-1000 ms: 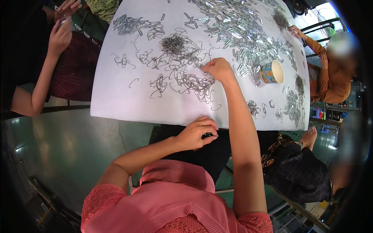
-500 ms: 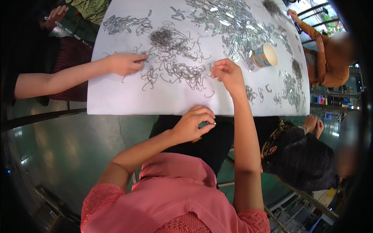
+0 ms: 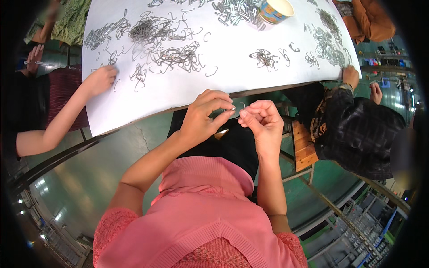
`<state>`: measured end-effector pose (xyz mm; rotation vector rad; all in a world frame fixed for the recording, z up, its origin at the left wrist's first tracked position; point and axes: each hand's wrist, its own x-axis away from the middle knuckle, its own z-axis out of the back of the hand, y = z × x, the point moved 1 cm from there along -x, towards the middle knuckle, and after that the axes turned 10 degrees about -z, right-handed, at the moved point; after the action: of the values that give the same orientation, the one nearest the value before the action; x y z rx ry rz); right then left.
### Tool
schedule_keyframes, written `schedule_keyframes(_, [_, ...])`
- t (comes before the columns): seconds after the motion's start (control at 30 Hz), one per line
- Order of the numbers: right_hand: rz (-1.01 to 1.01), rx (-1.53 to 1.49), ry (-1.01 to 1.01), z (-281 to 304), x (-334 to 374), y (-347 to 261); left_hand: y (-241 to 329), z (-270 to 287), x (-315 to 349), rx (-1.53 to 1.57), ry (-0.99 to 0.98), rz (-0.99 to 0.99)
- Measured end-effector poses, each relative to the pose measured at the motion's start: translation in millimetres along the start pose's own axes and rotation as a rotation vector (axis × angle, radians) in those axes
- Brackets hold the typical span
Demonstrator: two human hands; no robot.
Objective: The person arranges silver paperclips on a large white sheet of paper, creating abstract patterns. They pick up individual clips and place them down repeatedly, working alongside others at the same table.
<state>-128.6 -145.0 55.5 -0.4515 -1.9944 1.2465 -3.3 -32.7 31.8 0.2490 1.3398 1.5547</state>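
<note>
Since the earlier frame, the right hand (image 3: 265,123) has come back from the loose hooks on the desk (image 3: 178,89) and is now just beside the left hand (image 3: 201,117); both are on the wearer's side of the paper cup (image 3: 271,14), beyond the desk's near edge. A co-worker's hand (image 3: 102,80), far to the left of the cup, has shifted leftward off the hooks.

The right hand grips a thin wire hook (image 3: 242,106) between thumb and fingertips, with its bent end upward. The left hand, fingers curled, pinches a small shiny metal piece (image 3: 232,109) between thumb and fingertips. The two held parts are very near each other; whether they touch I cannot tell.

To the left of the cup lies a spread of wire hooks (image 3: 178,57), with a dense dark tangle (image 3: 143,30) at its far side. Flat metal clips (image 3: 234,12) are heaped just left of the cup, and a smaller hook cluster (image 3: 264,59) lies on the wearer's side of it. More metal parts (image 3: 330,49) are strewn to the right of the cup, near another co-worker's hand (image 3: 351,77).
</note>
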Motion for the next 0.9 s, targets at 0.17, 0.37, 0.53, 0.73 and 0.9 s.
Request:
schedule_keyframes(0.17, [0.085,-0.034,0.032,2.0,1.1,4.0,6.0,-8.0,-0.2,-0.033,-0.017,-0.027])
schedule_keyframes(0.37, [0.381,0.030,0.078,1.5,12.3,16.0,2.9,-4.5,-10.0,0.007,-0.102,-0.098])
schedule_keyframes(0.53, [0.453,0.107,0.100,5.3,16.0,20.6,-64.0,27.6,-73.8,-0.332,-0.047,-0.169])
schedule_keyframes(0.73, [0.437,0.087,0.121,7.8,15.8,18.4,-145.1,40.2,-180.7,-0.526,-0.245,-0.050])
schedule_keyframes(0.9, [0.429,0.077,0.146,10.3,16.2,21.6,-154.4,44.2,-216.8,-0.649,-0.535,0.013])
